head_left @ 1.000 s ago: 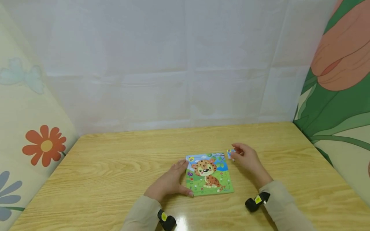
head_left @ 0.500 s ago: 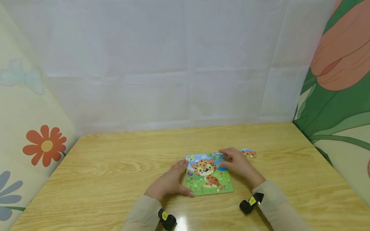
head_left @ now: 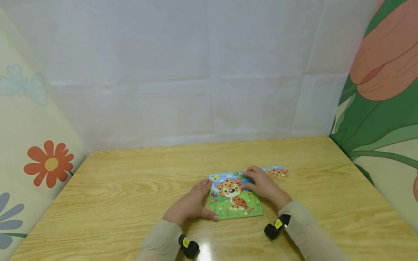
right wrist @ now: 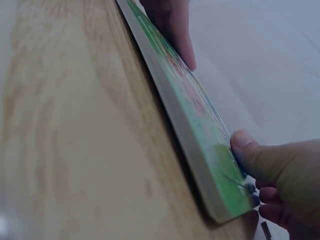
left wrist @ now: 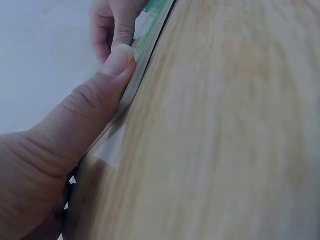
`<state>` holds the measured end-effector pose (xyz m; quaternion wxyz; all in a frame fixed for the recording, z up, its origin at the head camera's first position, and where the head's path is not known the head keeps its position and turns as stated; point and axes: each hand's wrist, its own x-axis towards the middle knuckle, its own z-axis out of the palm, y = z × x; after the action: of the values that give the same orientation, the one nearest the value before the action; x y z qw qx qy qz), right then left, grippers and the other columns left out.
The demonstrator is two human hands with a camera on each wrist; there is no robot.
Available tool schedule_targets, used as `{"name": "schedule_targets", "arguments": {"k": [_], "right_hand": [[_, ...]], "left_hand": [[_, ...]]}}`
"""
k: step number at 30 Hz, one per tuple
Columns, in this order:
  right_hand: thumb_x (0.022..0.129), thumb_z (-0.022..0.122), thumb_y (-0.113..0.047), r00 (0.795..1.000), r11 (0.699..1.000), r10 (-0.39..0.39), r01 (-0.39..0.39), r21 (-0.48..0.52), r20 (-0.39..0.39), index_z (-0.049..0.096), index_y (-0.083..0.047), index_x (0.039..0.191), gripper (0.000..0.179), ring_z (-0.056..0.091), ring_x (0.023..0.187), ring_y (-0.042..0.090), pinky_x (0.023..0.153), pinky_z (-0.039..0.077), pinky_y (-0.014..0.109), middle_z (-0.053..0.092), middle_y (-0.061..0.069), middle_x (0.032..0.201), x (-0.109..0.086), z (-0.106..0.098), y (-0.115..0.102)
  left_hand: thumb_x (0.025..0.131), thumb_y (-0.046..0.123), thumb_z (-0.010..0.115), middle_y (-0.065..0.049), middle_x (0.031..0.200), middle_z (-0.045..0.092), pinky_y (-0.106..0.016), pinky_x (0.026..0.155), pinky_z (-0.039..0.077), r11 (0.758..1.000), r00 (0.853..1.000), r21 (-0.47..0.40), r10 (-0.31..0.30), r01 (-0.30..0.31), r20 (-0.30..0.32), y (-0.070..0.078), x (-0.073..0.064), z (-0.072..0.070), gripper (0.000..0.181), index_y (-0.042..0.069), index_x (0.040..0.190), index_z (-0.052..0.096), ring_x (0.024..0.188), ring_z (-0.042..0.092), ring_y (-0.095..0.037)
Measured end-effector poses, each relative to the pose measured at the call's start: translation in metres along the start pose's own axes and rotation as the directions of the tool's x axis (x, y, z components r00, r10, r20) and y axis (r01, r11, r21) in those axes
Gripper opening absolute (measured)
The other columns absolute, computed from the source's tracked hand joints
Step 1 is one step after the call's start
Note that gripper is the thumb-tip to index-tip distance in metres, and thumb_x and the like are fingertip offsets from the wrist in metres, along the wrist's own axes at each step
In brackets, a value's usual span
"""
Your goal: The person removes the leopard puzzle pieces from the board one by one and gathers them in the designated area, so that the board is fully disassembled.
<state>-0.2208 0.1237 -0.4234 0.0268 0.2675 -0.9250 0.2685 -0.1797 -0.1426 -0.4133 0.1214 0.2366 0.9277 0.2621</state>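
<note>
A square puzzle board (head_left: 235,206) with a spotted leopard cub on green grass lies in the middle of the table. My left hand (head_left: 192,203) holds its left side, thumb along the near edge and fingers at the left edge. The left wrist view shows that thumb (left wrist: 87,102) pressed on the rim. My right hand (head_left: 262,185) is over the upper right corner, thumb and fingertips bent onto the blue part of the picture. In the right wrist view its thumb (right wrist: 252,155) touches the board's edge. I cannot tell whether it pinches a puzzle piece there.
Just beyond my right hand lie loose puzzle pieces, a spotted one (head_left: 279,172) and a partly hidden blue one (head_left: 264,168). The wooden table (head_left: 137,181) runs back to a white cloth (head_left: 147,90). Flower-printed panels (head_left: 385,108) stand at both sides.
My right hand has moved left from the loose pieces onto the board's upper right corner, uncovering the spotted piece. My left hand has stayed on the board.
</note>
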Motion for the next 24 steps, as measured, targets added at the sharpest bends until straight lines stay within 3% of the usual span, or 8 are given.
{"name": "schedule_targets", "arguments": {"k": [6,15,24], "right_hand": [[0.083,0.069,-0.022,0.997,0.996,0.063,-0.066,0.060,0.050,0.063,-0.003,0.107,0.031,0.051,0.100,0.026,0.086,0.047,0.042,0.053,0.010,0.108,0.007,-0.005,-0.002],[0.079,0.074,-0.018,0.966,0.969,0.226,-0.236,0.070,0.129,0.061,-0.006,0.100,0.028,0.048,0.098,0.023,0.087,0.046,0.039,0.052,0.008,0.106,0.021,-0.008,-0.011],[0.076,0.075,-0.015,0.961,0.969,0.234,-0.243,0.050,0.146,0.058,-0.006,0.097,0.028,0.046,0.100,0.026,0.090,0.045,0.041,0.051,0.009,0.104,0.025,-0.009,-0.011]], "left_hand": [[0.058,0.044,0.083,-0.020,0.152,0.016,-0.048,0.115,0.012,1.000,1.000,0.004,0.011,-0.011,-0.009,0.001,0.001,0.000,0.115,-0.005,0.144,0.023,0.141,0.012,-0.035],[0.058,0.044,0.084,-0.019,0.153,0.015,-0.047,0.115,0.011,1.000,1.000,0.012,-0.011,0.011,0.002,0.001,0.003,-0.001,0.116,-0.004,0.144,0.023,0.141,0.011,-0.034],[0.058,0.041,0.084,-0.019,0.153,0.013,-0.048,0.115,0.009,0.999,0.999,-0.005,-0.040,0.040,0.020,0.005,0.003,-0.002,0.116,-0.004,0.144,0.022,0.142,0.009,-0.034]]}}
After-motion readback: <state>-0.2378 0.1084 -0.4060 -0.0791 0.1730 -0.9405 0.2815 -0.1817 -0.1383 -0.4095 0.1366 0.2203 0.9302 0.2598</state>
